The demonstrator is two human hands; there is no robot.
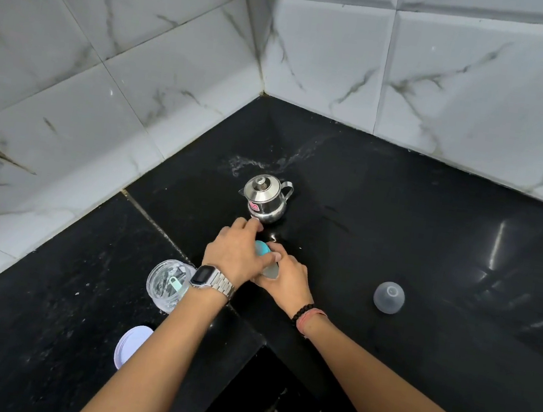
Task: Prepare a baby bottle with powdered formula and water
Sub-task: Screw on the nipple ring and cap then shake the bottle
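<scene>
Two bare forearms reach forward from the bottom edge over a black stone countertop (402, 195) set in a corner of white marble-look wall tiles (145, 51).

At about seven o'clock from the hands, nearest the viewer, a round white lid (131, 343) lies flat on the counter, partly hidden by the left forearm. Just beyond it, at about eight o'clock, an open clear jar (166, 283) stands upright with a pale green scoop (174, 283) inside; how much powder it holds cannot be told.

The hands meet in the middle of the counter. The left hand (234, 253), with a metal digital wristwatch (210, 279), lies palm down over the top of the baby bottle (270, 270), fingers curled round its teal collar (261, 248). The right hand (288, 280), with a black bead bracelet (303, 311) and a pink thread at the wrist, wraps its curled fingers round the bottle's clear body from the right, thumb against the collar. Most of the bottle is hidden between the two hands, and its contents cannot be seen.

At about three o'clock, well apart from the hands, a translucent dome-shaped bottle cap (388, 297) sits on the counter.

At twelve o'clock, just beyond the left fingertips, a small stainless steel kettle (266, 198) stands upright with its lid on, its spout to the left and its handle to the right. Farther back, water is splashed across the counter toward the corner.
</scene>
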